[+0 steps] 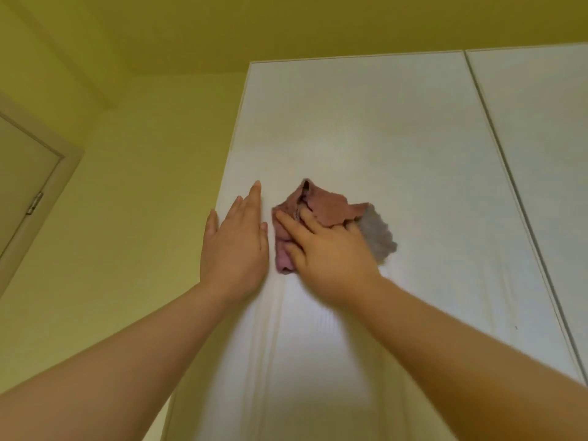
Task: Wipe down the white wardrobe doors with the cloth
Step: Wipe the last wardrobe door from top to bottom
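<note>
A tall white wardrobe door [366, 128] fills the middle of the view, seen from below. My right hand [327, 249] presses a crumpled pink and grey cloth [324, 206] flat against this door, fingers spread over it. The cloth sticks out above and to the right of the hand. My left hand [237, 240] lies flat on the same door near its left edge, fingers straight and pointing up, just left of the cloth.
A second white wardrobe door [541, 138] adjoins on the right, with a narrow gap between the two. A yellow wall [143, 186] and ceiling surround the wardrobe. A beige room door frame with a hinge [35, 202] stands at far left.
</note>
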A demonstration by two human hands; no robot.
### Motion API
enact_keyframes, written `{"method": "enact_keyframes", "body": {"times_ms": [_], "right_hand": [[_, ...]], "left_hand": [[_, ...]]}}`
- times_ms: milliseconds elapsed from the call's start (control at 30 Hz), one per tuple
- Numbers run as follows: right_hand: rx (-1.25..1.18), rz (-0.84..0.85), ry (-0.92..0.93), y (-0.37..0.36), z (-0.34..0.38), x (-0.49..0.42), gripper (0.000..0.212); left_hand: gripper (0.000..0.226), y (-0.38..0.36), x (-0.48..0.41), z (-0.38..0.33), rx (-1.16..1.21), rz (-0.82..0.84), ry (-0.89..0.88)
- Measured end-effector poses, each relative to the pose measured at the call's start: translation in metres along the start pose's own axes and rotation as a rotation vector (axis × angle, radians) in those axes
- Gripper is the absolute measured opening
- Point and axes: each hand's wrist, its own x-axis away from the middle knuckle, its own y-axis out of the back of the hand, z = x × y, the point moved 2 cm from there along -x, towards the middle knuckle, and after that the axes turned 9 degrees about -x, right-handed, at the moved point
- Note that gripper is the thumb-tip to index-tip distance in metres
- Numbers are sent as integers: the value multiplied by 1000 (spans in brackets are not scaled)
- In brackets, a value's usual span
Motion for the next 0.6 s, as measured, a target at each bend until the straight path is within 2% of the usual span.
{"method": "enact_keyframes", "body": {"times_ms": [67,133,200,267,333,400,467,567,600], "right_hand": [[24,-20,-51,16,-27,-11,50],[-11,-111,-236,30,-54,-28,50],[-52,-147,-315,26,-47,-34,50],[-60,-106,-197,6,-15,-23,51],[-42,-98,14,-10,16,1,51],[-78,-87,136,-7,18,12,43],[-159,-96,127,3,4,-6,33],[-247,-227,-48,7,0,-31,27],[-236,-242,-52,2,7,-29,28]], "left_hand": [[56,3,1,0,14,18,-41],[54,6,3,3,15,43,-91],[54,7,9,13,6,62,-100],[56,6,17,22,16,87,-68],[56,1,25,30,8,119,-60],[54,-4,33,32,-31,145,-69],[53,-8,38,35,-47,150,-50],[52,-13,41,35,-57,122,-40],[52,-14,42,35,-60,111,-35]]}}
